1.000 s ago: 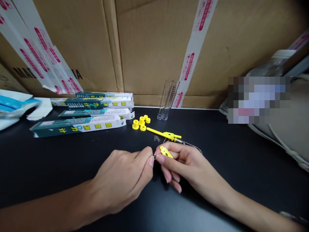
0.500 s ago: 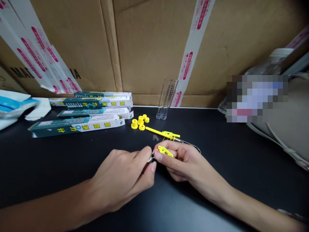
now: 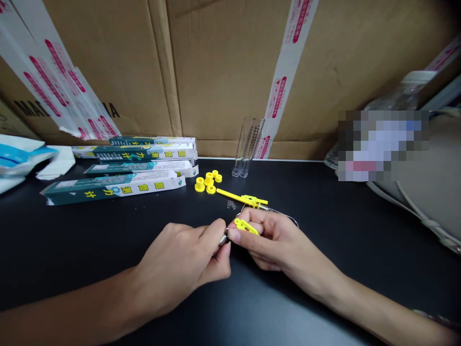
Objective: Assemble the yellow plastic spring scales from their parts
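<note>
- Where my two hands meet fingertip to fingertip over the middle of the black worktop (image 3: 90, 240), the small metal piece (image 3: 224, 239) sits right in the gap between them.
- My left hand (image 3: 180, 264) is closed to a pinch, thumb and forefinger nipped on the small metal piece. Its other fingers are curled under.
- My right hand (image 3: 273, 240) is closed as well, gripping the yellow pointer piece (image 3: 245, 226). The pointer's long axis runs left to right, dipping a little toward my right wrist.
- The small metal piece lies just left of and below the pointer's left end. I cannot tell whether they touch or are already joined.
- Just behind my right hand a yellow rod (image 3: 242, 197) lies slanted left to right, with a loose spring (image 3: 231, 205) beside it.
- Toward the far edge are yellow caps (image 3: 208, 182) and a clear tube (image 3: 248, 146) leaning on the cardboard. Long boxes (image 3: 118, 185) lie toward the far left corner.
</note>
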`<move>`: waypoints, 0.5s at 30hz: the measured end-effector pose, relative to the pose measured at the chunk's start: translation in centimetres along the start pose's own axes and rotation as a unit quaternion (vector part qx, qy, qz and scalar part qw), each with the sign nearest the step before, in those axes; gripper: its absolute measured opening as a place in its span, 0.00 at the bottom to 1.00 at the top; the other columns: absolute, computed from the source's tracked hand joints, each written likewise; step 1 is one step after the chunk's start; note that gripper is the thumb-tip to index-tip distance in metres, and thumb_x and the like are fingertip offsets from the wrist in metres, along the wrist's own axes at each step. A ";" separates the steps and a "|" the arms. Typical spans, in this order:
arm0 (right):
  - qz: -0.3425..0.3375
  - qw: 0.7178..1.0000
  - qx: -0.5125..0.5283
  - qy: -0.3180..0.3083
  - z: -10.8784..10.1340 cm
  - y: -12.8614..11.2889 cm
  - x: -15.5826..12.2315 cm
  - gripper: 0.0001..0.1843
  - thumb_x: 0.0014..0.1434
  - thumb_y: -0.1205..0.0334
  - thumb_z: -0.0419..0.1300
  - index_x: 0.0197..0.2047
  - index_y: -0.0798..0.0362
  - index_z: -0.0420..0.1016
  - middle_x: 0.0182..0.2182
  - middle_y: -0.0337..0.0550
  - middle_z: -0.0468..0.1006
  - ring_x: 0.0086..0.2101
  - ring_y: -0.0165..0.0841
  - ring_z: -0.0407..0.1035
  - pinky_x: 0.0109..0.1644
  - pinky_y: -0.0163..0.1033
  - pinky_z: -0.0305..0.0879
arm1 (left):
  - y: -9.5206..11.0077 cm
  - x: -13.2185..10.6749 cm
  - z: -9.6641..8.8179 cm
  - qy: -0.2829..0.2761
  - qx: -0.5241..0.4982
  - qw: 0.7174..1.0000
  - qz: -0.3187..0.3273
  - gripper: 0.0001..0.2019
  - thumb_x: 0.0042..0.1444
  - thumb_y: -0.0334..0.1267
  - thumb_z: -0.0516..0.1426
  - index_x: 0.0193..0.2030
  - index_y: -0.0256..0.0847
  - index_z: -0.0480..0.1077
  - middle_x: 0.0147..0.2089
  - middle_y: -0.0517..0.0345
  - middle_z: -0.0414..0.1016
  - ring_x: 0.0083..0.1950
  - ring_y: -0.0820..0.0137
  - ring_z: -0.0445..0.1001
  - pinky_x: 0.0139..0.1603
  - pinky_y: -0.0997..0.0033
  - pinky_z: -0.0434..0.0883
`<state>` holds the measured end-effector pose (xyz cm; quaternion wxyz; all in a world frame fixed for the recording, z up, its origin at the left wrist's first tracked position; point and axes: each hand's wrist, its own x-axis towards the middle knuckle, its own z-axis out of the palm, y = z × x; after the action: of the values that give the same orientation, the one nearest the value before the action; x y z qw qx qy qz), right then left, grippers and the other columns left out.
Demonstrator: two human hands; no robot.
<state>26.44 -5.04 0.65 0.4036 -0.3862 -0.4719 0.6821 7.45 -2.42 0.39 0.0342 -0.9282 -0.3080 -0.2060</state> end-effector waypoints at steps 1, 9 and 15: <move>0.000 1.000 -0.001 0.000 0.0 0.0 0.0 0.17 0.58 0.53 0.69 0.30 0.53 0.67 0.19 0.25 0.52 0.18 0.20 0.42 0.18 0.28 0.40 | 0.0 0.0 0.1 0.000 0.002 1.000 0.001 0.10 0.60 0.29 0.47 0.28 0.43 0.61 0.17 0.67 0.64 0.14 0.71 0.64 0.18 0.68 0.48; 0.006 1.000 -0.025 0.010 0.1 -0.1 -0.1 0.18 0.58 0.51 0.69 0.30 0.53 0.67 0.19 0.25 0.53 0.18 0.20 0.42 0.18 0.28 0.40 | 0.1 0.0 -0.2 -0.020 0.008 1.000 -0.001 0.10 0.59 0.29 0.47 0.27 0.43 0.59 0.16 0.67 0.65 0.14 0.71 0.64 0.19 0.69 0.47; 0.009 0.999 -0.041 0.024 0.3 -0.1 -0.2 0.19 0.58 0.51 0.68 0.29 0.52 0.64 0.19 0.25 0.52 0.18 0.20 0.40 0.17 0.27 0.39 | 0.1 0.1 -0.2 -0.029 0.009 1.000 0.003 0.09 0.59 0.29 0.46 0.28 0.43 0.59 0.17 0.65 0.67 0.14 0.71 0.66 0.20 0.69 0.46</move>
<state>26.24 -5.31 0.90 0.3921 -0.4230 -0.4865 0.6562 7.51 -2.49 0.58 0.0338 -0.9344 -0.3078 -0.1761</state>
